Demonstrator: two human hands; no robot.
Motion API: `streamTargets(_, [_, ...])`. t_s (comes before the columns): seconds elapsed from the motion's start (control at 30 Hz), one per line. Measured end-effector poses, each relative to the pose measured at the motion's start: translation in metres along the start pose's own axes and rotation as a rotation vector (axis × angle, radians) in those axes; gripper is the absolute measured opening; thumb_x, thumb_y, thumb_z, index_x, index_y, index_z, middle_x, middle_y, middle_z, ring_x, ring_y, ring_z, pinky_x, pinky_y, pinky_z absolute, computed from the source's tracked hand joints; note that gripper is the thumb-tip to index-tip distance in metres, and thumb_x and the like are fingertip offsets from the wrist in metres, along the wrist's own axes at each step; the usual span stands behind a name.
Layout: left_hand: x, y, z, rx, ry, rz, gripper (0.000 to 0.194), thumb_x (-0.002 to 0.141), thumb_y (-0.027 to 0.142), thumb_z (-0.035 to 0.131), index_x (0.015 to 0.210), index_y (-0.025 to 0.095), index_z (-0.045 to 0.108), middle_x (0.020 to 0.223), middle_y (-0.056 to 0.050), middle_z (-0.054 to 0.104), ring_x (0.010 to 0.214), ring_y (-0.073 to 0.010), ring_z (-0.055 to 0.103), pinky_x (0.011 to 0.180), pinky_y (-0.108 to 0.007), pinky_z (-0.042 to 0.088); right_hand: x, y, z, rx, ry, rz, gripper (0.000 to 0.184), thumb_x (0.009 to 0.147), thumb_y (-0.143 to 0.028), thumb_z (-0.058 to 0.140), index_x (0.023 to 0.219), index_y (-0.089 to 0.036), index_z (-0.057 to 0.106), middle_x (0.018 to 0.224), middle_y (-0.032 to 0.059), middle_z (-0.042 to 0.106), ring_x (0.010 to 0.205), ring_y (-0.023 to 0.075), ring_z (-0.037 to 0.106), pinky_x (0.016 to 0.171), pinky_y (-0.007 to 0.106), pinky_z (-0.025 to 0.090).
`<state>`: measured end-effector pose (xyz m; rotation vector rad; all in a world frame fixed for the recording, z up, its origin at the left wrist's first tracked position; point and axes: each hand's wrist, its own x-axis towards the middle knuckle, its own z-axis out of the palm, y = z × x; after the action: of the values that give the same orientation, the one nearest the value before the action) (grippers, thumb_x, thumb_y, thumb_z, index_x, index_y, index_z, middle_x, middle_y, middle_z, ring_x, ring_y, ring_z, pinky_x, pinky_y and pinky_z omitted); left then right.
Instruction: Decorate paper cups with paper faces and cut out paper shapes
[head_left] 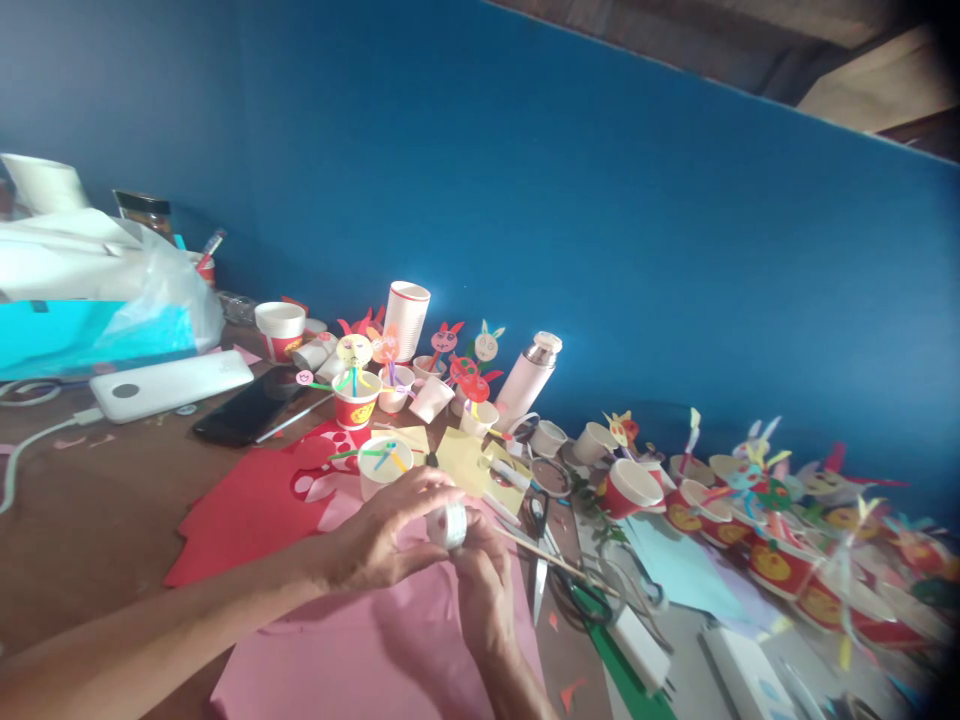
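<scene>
My left hand [386, 530] is closed around a small white roll [448, 525], which looks like a roll of tape, gripped between thumb and fingers. Against the roll's lower right side, my right hand [486, 575] has its fingers curled and pressed to it; its fingertips are partly hidden. Below both hands lies pink paper [330, 655]. Just behind the left hand stands a white paper cup [379, 480] with coloured strips over its rim. Red paper [240, 510] with cut-out shapes is spread to the left.
Scissors [540, 560] and a white charger [637, 645] lie to the right. Decorated paper cups [780, 565] crowd the far right. A white flask [529, 375] stands near the blue wall [600, 200]. On the left are a phone [244, 405] and a white power bank [172, 385].
</scene>
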<state>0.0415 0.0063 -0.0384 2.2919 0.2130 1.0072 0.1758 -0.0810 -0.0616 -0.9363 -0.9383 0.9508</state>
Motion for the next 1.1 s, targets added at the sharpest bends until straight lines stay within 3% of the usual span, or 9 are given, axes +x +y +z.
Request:
streamTargets(0.27, [-0.001,-0.002,0.002,0.028,-0.029,0.024,0.050,0.084,0.025,0.058,0.131,0.025,0.040,0.122,-0.010,0.048,0.114,-0.0245,0.045,0.097,-0.040,0.040,0.000,0.003,0.002,0.068,0.062,0.060,0.008,0.073,-0.022,0.051,0.076,-0.022,0.059,0.073,-0.0014,0.055,0.066,0.0145,0.048,0.063,0.025,0.040])
streamTargets(0.53, [0.002,0.000,-0.002,0.011,-0.041,0.027,0.052,0.083,0.022,0.058,0.131,0.022,0.040,0.120,-0.011,0.050,0.113,-0.0244,0.047,0.096,-0.039,0.041,0.000,-0.003,0.005,0.136,0.041,0.078,0.014,0.067,-0.014,0.051,0.074,-0.020,0.062,0.070,-0.0017,0.056,0.066,0.0137,0.047,0.062,0.024,0.039])
streamTargets(0.77, [0.002,-0.002,-0.001,-0.004,-0.051,0.027,0.055,0.081,0.017,0.059,0.132,0.022,0.039,0.121,-0.008,0.051,0.116,-0.0233,0.044,0.100,-0.039,0.038,0.001,0.007,0.000,0.205,0.044,0.097,0.014,0.078,-0.018,0.048,0.077,-0.019,0.063,0.074,-0.0006,0.055,0.066,0.0134,0.047,0.061,0.024,0.039])
streamTargets(0.97, [0.003,0.001,-0.001,-0.025,-0.036,0.018,0.051,0.082,0.020,0.058,0.130,0.021,0.041,0.120,-0.010,0.052,0.113,-0.0225,0.047,0.097,-0.037,0.041,0.000,0.001,0.005,0.159,0.084,0.122,0.012,0.073,-0.013,0.051,0.071,-0.019,0.061,0.068,-0.0026,0.054,0.062,0.0112,0.046,0.060,0.022,0.039])
streamTargets(1.1, [0.003,0.000,-0.004,-0.034,-0.027,-0.020,0.051,0.080,0.022,0.058,0.128,0.019,0.042,0.119,-0.011,0.050,0.110,-0.0225,0.048,0.094,-0.037,0.043,-0.001,-0.007,0.005,-0.046,0.085,0.094,0.014,0.080,-0.020,0.049,0.079,-0.021,0.063,0.072,-0.0015,0.058,0.061,0.0121,0.051,0.058,0.023,0.043])
